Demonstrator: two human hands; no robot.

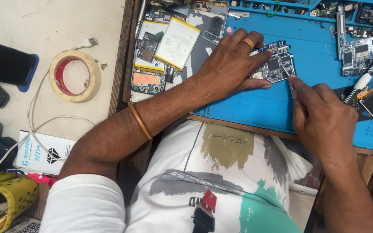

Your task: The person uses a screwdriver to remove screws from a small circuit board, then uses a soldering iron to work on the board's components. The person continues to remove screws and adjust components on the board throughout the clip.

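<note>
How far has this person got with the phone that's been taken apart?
Done: the phone lies opened, its battery lifted out and the small circuit board taken onto the blue mat. In hand: the left hand pins that board while the right hand works a thin metal tool on it. Left: nothing is back together; another board lies apart.

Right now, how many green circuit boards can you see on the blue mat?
2. One board lies under the left hand, with the right hand poking it with a thin tool. The other board lies at the mat's top right. More may be hidden.
</note>
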